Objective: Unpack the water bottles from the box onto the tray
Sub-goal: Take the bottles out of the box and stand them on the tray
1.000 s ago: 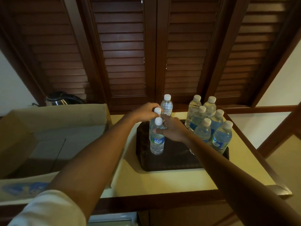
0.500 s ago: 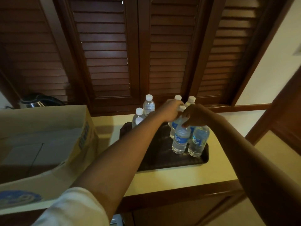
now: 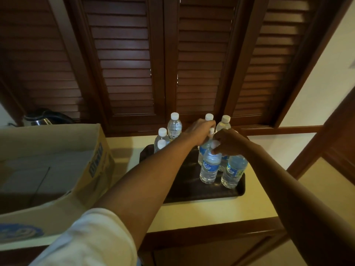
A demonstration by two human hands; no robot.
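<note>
A dark tray [image 3: 196, 191] lies on the pale counter with several clear water bottles standing on it. Three bottles [image 3: 174, 126] stand at its back left. A tighter group fills the right side. My left hand [image 3: 199, 129] rests on the top of a bottle [image 3: 204, 150] in that group. My right hand [image 3: 229, 143] grips the cap of the front bottle [image 3: 209, 167]. Another bottle [image 3: 233, 171] stands just right of it. The open cardboard box [image 3: 57, 164] sits to the left; its inside looks bare as far as I can see.
A kettle [image 3: 45, 118] stands behind the box. Dark louvred shutters [image 3: 163, 64] rise directly behind the counter. The counter's wooden front edge [image 3: 211, 229] runs below the tray, with a wooden rail [image 3: 311, 158] at the right.
Both hands left the two bottles at the tray's left and moved to the group on the right. The view swung right, so the tray now sits more central.
</note>
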